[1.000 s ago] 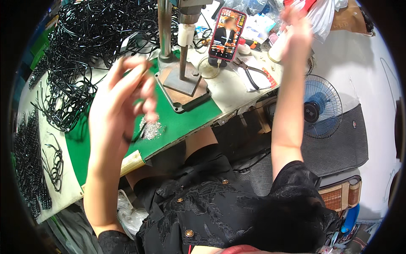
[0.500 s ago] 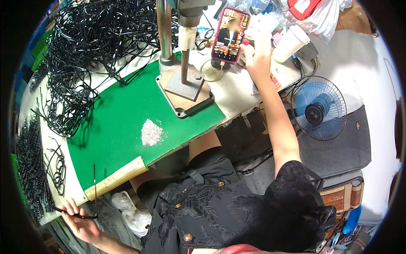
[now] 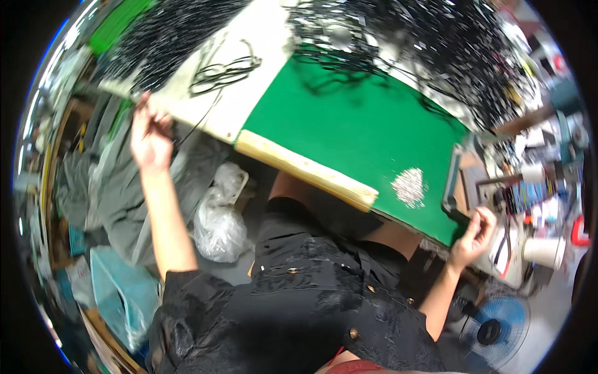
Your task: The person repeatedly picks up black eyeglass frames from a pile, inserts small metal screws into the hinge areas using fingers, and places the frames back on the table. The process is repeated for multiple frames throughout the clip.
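My left hand (image 3: 151, 138) is raised at the left table edge, fingers closed on a thin black strap (image 3: 200, 118). The strap hangs in a bend beside the hand, and motion smears its detail. By the near corner of the press base (image 3: 450, 193) is my right hand (image 3: 471, 242), fingers curled together. Anything inside them is too small or hidden to make out. A small heap of pale bits (image 3: 409, 187) lies on the green mat (image 3: 349, 128), left of the press. Near the left hand, a few loose black straps (image 3: 227, 75) rest on the white tabletop (image 3: 261, 31).
Bundled black straps (image 3: 168, 43) lie at the far left, a tangled black pile (image 3: 436, 43) at the back. A yellowish padded strip (image 3: 305, 169) covers the front edge. A phone (image 3: 526, 196), white cup (image 3: 544, 250) and fan (image 3: 495, 327) are at right; a plastic bag (image 3: 221, 218) hangs below.
The view has swung left, so the table sits further right in the picture. My right hand has drawn back from the phone to the press base. The left hand still has the strap.
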Demonstrator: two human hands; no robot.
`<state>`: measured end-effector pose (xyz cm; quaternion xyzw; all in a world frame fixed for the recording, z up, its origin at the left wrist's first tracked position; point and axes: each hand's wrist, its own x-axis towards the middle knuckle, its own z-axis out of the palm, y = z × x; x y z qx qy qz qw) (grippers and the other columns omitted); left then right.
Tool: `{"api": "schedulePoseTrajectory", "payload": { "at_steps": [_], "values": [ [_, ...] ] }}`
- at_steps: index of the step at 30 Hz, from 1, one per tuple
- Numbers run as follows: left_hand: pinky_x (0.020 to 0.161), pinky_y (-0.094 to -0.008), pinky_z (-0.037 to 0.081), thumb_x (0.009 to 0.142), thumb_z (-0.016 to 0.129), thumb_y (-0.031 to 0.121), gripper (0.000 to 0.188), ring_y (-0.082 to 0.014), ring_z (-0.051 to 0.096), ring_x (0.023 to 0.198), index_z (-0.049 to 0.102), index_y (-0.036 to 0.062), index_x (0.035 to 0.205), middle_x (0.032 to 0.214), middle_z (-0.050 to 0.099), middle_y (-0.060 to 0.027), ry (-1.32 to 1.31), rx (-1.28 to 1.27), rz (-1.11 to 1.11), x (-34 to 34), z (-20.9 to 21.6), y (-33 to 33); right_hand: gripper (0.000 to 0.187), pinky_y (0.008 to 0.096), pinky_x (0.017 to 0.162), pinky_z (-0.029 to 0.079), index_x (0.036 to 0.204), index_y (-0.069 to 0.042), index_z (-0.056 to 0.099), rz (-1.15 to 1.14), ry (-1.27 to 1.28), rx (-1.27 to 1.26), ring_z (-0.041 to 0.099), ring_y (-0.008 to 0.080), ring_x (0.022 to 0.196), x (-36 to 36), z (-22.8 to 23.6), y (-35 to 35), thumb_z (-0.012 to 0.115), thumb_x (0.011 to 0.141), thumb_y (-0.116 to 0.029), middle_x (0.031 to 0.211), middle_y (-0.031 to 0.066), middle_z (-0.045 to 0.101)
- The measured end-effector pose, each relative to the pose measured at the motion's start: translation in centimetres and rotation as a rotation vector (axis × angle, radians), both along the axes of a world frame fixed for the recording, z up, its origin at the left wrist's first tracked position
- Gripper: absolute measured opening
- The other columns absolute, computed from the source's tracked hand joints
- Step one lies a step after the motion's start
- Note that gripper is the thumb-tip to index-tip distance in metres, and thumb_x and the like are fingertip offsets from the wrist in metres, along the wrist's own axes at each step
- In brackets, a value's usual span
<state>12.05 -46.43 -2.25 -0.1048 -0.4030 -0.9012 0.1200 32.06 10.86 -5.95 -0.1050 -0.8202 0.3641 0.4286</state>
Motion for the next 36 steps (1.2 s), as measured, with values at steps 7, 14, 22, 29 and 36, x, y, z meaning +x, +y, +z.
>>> {"api": "schedulePoseTrajectory", "payload": {
  "at_steps": [7, 14, 22, 29, 36],
  "values": [
    [0.077, -0.0274, 0.047, 0.097, 0.050, 0.014, 0.031, -0.0124, 0.050, 0.079, 0.052, 0.0050, 0.126, 0.089, 0.054, -0.0011, -0.074, 0.035, 0.045, -2.7, -1.9, 1.4, 0.004, 0.0271, 0.080, 0.040, 0.094, 0.000, 0.056, 0.041, -0.053, 0.039, 0.050, 0.0155, 0.088, -0.5, 0.0, -0.3, 0.055, 0.092, -0.003, 0.093, 0.0051, 0.054],
    [0.111, -0.0437, 0.025, 0.076, 0.061, -0.003, 0.073, -0.0331, 0.033, 0.133, 0.029, 0.0015, 0.142, 0.139, 0.037, -0.0215, 0.055, -1.402, 1.098, -7.2, -4.3, 3.8, 0.002, 0.0274, 0.080, 0.041, 0.092, 0.001, 0.056, -0.023, -0.039, 0.038, 0.051, 0.0166, 0.087, -0.8, -0.1, -0.4, 0.056, 0.090, 0.000, 0.090, 0.0051, 0.054],
    [0.108, -0.0489, 0.027, 0.076, 0.050, 0.007, 0.059, -0.0383, 0.039, 0.125, 0.041, -0.0018, 0.133, 0.131, 0.046, -0.0219, 0.331, -2.267, 0.750, -10.4, -4.1, 4.2, 0.004, 0.0225, 0.065, 0.037, 0.091, -0.001, 0.059, -0.022, 0.010, -0.012, 0.045, 0.0111, 0.074, -1.1, 0.0, -1.2, 0.059, 0.087, 0.000, 0.089, 0.0032, 0.055],
    [0.102, -0.0412, 0.034, 0.071, 0.057, -0.001, 0.045, -0.0281, 0.049, 0.114, 0.056, 0.0041, 0.116, 0.113, 0.058, -0.0109, 1.036, -1.580, 0.491, -4.3, 3.7, 26.5, 0.006, 0.0264, 0.067, 0.043, 0.088, 0.000, 0.061, -0.095, 0.051, -0.065, 0.053, 0.0159, 0.074, -0.6, 0.2, -0.7, 0.063, 0.082, 0.002, 0.085, 0.0056, 0.057],
    [0.087, -0.0381, 0.041, 0.088, 0.060, 0.034, 0.031, -0.0215, 0.056, 0.101, 0.062, 0.0083, 0.106, 0.104, 0.062, -0.0049, 0.885, -2.031, 0.793, -11.1, 3.9, 36.8, 0.010, 0.0337, 0.071, 0.045, 0.083, -0.002, 0.062, -0.046, 0.041, 0.129, 0.056, 0.0267, 0.075, 0.1, 2.3, 0.2, 0.067, 0.075, 0.001, 0.080, 0.0097, 0.060]
  ]
}}
